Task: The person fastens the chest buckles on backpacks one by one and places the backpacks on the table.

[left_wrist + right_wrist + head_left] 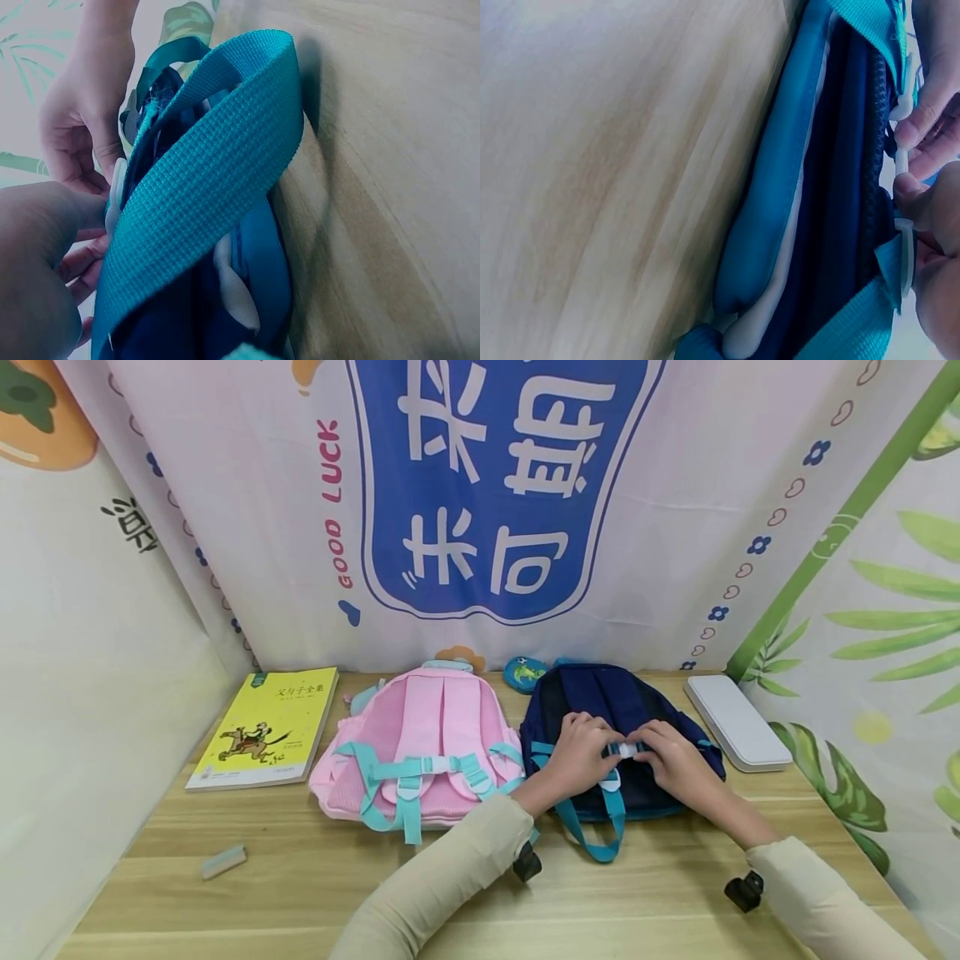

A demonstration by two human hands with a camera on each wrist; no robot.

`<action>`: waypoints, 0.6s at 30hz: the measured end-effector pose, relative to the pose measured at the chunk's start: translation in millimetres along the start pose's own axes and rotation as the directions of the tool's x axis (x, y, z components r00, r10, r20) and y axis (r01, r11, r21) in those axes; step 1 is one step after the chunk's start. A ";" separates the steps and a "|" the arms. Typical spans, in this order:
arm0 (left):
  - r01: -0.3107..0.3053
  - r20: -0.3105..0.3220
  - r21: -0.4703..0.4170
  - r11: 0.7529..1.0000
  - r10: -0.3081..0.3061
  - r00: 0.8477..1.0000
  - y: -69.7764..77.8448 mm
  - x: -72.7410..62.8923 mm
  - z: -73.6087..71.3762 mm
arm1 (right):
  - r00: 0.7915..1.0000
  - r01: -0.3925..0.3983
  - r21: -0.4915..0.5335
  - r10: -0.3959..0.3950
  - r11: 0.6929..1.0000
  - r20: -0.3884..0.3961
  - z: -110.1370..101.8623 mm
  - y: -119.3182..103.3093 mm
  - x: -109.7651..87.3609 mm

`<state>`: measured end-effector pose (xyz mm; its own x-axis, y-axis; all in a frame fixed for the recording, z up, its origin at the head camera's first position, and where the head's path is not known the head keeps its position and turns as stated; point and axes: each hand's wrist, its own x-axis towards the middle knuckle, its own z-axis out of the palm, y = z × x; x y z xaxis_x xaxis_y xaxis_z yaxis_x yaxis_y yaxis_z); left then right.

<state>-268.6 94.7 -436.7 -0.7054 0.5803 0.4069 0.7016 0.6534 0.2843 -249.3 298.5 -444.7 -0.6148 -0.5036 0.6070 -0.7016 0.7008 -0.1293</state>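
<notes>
A navy backpack (pixel 600 689) with teal straps lies on the table, its shoulder straps facing up. Over its middle, a small white buckle (pixel 627 749) is pinched from both sides. My left hand (pixel 577 756) grips its left end between thumb and fingers, and my right hand (pixel 672 762) holds the right end. In the right wrist view, the thumb tips sit close together on the white plastic (pixel 901 160). Whether the buckle's two halves are locked cannot be told. A teal webbing loop (pixel 202 172) hangs off the bag's near side, beside a white strap adjuster (pixel 611 781).
To the left lies a pink backpack (pixel 420 710) with its teal chest strap fastened. Farther left are a yellow book (pixel 273 718) and a small grey-white block (pixel 223 862). A white case (pixel 737 722) stands right of the navy bag; a round blue tag (pixel 522 673) lies behind it.
</notes>
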 end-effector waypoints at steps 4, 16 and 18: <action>-0.006 -0.008 -0.008 1.000 0.006 1.000 0.7 0.8 0.3 | 1.000 -0.001 -0.003 0.001 1.000 0.008 -0.2 -0.3 0.6; 0.019 0.007 0.009 1.000 -0.019 1.000 1.4 -0.1 0.0 | 1.000 -0.001 0.006 0.001 1.000 0.028 -2.0 0.5 1.8; 0.027 0.006 0.017 1.000 -0.027 1.000 1.5 -0.3 -0.4 | 0.999 -0.006 0.010 0.005 1.000 0.036 -2.1 0.3 2.2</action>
<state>-267.3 95.3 -436.1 -0.7246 0.5657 0.3936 0.6807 0.6767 0.2806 -250.1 298.6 -441.7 -0.6311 -0.5179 0.5774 -0.7018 0.6983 -0.1408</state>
